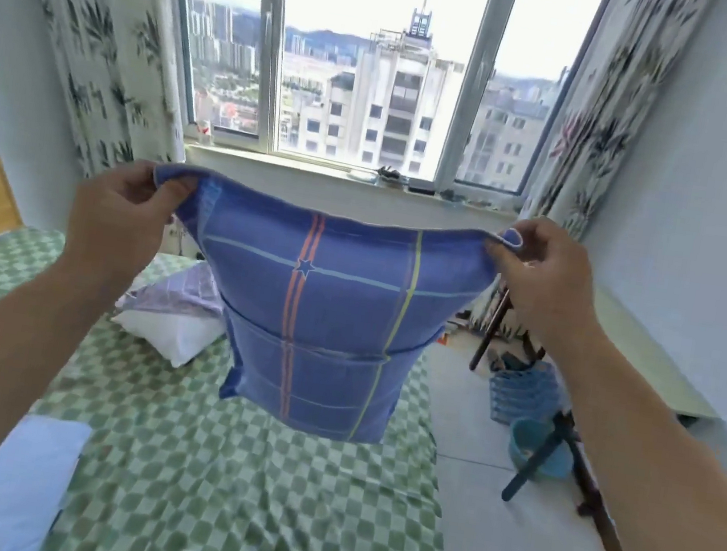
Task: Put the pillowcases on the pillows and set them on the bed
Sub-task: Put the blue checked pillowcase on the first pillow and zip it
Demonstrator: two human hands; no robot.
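Over the bed [228, 490], the left hand [120, 213] and right hand [539, 276] each pinch a top corner of the blue pillowcase [324, 307], which hangs filled above the sheet. Beyond lies a white pillow [167, 331], half covered.

Left hand [121, 206], right hand [539, 276] pinch blue pillowcase [329, 308] corners above bed [228, 490].

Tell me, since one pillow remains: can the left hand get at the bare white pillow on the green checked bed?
Probably not yet: the left hand grips the blue plaid pillowcase, though nothing blocks the white pillow.
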